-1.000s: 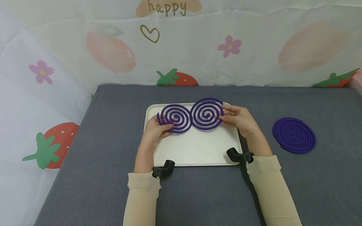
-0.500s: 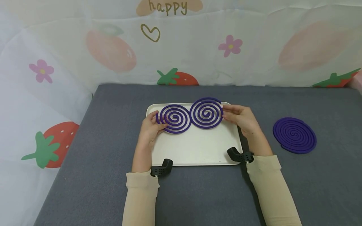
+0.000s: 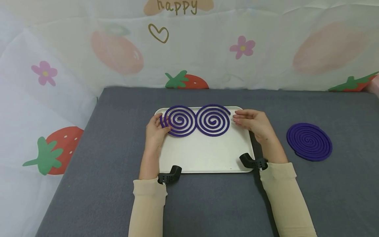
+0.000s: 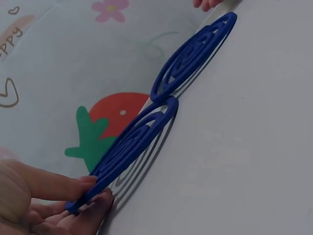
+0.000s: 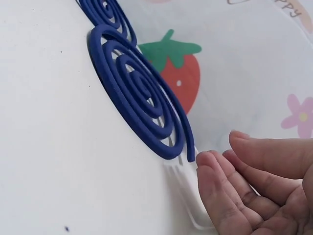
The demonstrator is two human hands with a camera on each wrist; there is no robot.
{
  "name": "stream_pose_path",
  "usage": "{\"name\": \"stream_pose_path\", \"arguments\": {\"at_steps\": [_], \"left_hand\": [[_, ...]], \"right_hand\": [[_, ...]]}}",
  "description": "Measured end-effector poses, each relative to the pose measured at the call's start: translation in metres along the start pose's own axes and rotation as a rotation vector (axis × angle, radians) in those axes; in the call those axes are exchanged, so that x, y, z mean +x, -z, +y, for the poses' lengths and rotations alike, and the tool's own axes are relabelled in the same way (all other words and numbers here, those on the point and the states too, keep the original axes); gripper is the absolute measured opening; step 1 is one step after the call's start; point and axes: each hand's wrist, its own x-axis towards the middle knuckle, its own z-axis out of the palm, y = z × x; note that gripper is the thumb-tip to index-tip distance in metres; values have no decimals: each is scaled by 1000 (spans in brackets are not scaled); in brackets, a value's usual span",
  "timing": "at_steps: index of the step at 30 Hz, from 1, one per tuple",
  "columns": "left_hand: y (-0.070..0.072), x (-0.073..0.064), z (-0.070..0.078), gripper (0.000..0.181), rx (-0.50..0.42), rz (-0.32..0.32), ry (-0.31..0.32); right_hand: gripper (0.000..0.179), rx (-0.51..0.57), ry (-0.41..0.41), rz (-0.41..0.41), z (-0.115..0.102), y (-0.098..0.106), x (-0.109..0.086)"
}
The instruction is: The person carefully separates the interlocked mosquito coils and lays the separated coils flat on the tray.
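Two purple mosquito coils lie side by side over the far part of a white tray (image 3: pixel 207 154), their outer rings meeting. My left hand (image 3: pixel 155 131) pinches the outer end of the left coil (image 3: pixel 179 119). In the left wrist view the thumb (image 4: pixel 61 186) is on top and fingers are underneath, while this coil casts a shadow on the tray. Beside the right coil (image 3: pixel 213 122), my right hand (image 3: pixel 256 125) holds nothing, its fingers loosely bent. The right wrist view shows its fingertips (image 5: pixel 204 161) just short of that coil's free end.
To the right on the grey tabletop (image 3: pixel 296 187) lies another purple coil (image 3: pixel 309 141), its rings tightly packed. A white cloth (image 3: pixel 201 59) printed with strawberries and flowers hangs behind the table. Each wrist wears a black camera mount (image 3: pixel 170 176).
My right hand has let go of the right coil, which has tilted lower and shifted left. My left hand has moved left, now gripping the left coil nearer its outer end.
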Motion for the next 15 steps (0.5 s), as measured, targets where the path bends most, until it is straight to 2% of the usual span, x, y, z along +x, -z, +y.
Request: {"name": "stream_pose_path", "arguments": {"at_steps": [5,12,15], "left_hand": [[-3,1,2,58,56,-12,-24],[0,-1,7,42,153,123,-87],[0,-4,6,36,114,149,-89]], "right_hand": [[39,-7,4,-14,-2,2,1],[40,49,-11,-21,-3,3,2],[43,84,-27,-21,-2,4,0]]}}
